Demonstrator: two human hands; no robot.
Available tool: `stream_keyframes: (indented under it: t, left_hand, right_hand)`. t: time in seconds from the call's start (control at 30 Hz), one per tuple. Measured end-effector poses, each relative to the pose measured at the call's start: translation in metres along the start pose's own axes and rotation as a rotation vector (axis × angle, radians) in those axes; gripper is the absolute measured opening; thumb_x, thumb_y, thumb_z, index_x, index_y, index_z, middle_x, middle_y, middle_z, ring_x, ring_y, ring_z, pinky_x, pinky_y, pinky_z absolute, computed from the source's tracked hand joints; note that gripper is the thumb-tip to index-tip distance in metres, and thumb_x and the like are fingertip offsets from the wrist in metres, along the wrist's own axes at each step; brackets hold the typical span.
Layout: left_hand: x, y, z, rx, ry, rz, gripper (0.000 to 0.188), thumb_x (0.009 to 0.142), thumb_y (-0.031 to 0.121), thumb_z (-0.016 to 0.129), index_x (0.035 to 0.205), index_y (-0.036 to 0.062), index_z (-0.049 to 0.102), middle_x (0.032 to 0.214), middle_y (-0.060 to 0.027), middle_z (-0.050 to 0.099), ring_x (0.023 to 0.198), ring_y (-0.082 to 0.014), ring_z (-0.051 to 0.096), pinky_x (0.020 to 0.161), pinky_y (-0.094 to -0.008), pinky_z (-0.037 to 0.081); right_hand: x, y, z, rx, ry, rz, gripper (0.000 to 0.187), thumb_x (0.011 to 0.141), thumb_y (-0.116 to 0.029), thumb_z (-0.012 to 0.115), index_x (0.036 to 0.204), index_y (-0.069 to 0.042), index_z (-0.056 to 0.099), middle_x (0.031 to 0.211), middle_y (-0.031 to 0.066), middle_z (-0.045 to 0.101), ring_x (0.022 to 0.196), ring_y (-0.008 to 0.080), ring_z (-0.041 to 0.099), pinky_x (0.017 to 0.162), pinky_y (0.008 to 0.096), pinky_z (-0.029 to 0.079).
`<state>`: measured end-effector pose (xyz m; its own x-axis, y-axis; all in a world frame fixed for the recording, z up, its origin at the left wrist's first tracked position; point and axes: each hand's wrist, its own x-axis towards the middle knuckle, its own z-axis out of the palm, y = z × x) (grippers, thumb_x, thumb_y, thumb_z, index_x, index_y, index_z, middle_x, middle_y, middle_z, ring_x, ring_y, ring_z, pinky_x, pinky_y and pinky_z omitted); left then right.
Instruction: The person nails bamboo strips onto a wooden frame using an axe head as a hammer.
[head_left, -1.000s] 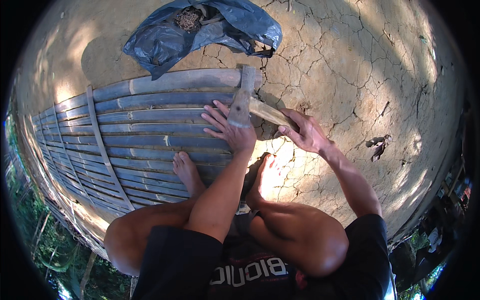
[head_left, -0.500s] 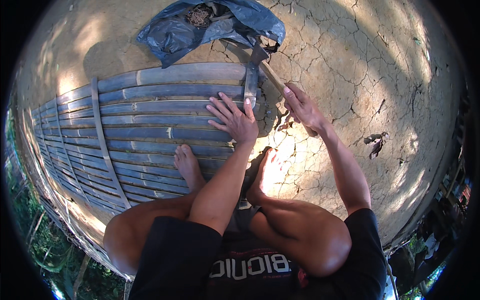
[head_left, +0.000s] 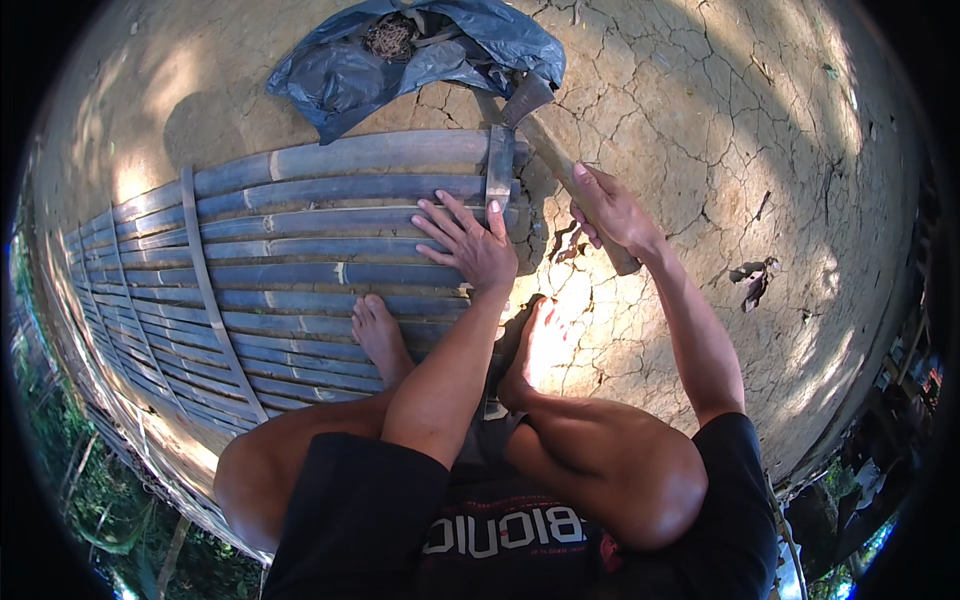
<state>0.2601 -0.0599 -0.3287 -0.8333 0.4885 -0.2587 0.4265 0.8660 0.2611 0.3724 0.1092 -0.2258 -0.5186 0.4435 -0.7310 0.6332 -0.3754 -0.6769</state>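
Note:
My right hand (head_left: 612, 208) is wrapped round the wooden handle of a hatchet (head_left: 558, 155). Its dark metal head is just above the upper right corner of a panel of split bamboo slats (head_left: 320, 188), by the far end of a short bamboo cross strip (head_left: 499, 170). My left hand (head_left: 475, 245) lies on the slats with its fingers spread, the thumb at the near end of that strip. Whether the hatchet head touches the strip is hard to tell.
A dark plastic bag (head_left: 350, 85) lies open beyond the panel, with a coil of thin brown wire or nails (head_left: 390, 38) on it. More cross strips (head_left: 203, 260) run over the slats. My bare feet (head_left: 378, 330) flank the panel's right end. Dry leaves (head_left: 755, 282) lie on cracked earth.
The hatchet has tilted in my right hand, so its head and handle show broader, and the handle's butt sticks out more. My left hand stays on the slats.

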Motion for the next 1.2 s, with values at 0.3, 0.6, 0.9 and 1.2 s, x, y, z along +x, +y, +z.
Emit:
stream_keyframes:
  t: [0.3, 0.6, 0.9, 1.2]
  left_hand:
    - [0.003, 0.001, 0.0, 0.071, 0.015, 0.02, 0.08, 0.105, 0.055, 0.034, 0.162, 0.0051, 0.007, 0.169, -0.0224, -0.002, 0.154, -0.044, -0.009, 0.117, -0.0696, -0.004]
    - [0.001, 0.005, -0.006, 0.033, -0.007, 0.019, 0.081, 0.105, 0.054, 0.036, 0.161, 0.0013, 0.01, 0.167, -0.0271, 0.0, 0.154, -0.0474, -0.005, 0.116, -0.0708, -0.004]
    - [-0.005, 0.002, -0.011, 0.028, -0.064, 0.013, 0.082, 0.105, 0.054, 0.033, 0.161, -0.0003, 0.007, 0.166, -0.0296, -0.004, 0.153, -0.0488, -0.011, 0.115, -0.0707, -0.008]
    - [0.001, 0.006, -0.01, 0.013, -0.078, 0.01, 0.081, 0.106, 0.053, 0.033, 0.161, -0.0006, 0.007, 0.166, -0.0301, -0.004, 0.153, -0.0488, -0.011, 0.115, -0.0699, -0.007]
  right_hand:
    - [-0.02, 0.023, 0.038, -0.325, 0.183, -0.206, 0.055, 0.111, -0.046, 0.03, 0.137, -0.002, 0.05, 0.066, 0.0167, 0.06, 0.06, 0.0329, 0.064, 0.063, 0.0476, 0.05]
    - [-0.018, 0.026, 0.042, -0.363, 0.233, -0.305, 0.051, 0.111, -0.039, 0.031, 0.118, 0.004, 0.056, 0.063, 0.0133, 0.056, 0.055, 0.0257, 0.059, 0.052, 0.0426, 0.046]
    - [-0.023, 0.011, 0.034, -0.472, 0.209, -0.31, 0.04, 0.11, -0.034, 0.038, 0.117, 0.002, 0.053, 0.066, 0.0247, 0.062, 0.062, 0.0436, 0.066, 0.056, 0.0505, 0.048]
    - [-0.013, 0.021, 0.018, -0.614, 0.151, -0.316, 0.04, 0.11, -0.035, 0.037, 0.12, 0.0, 0.051, 0.076, 0.0243, 0.066, 0.064, 0.0432, 0.068, 0.058, 0.052, 0.051]
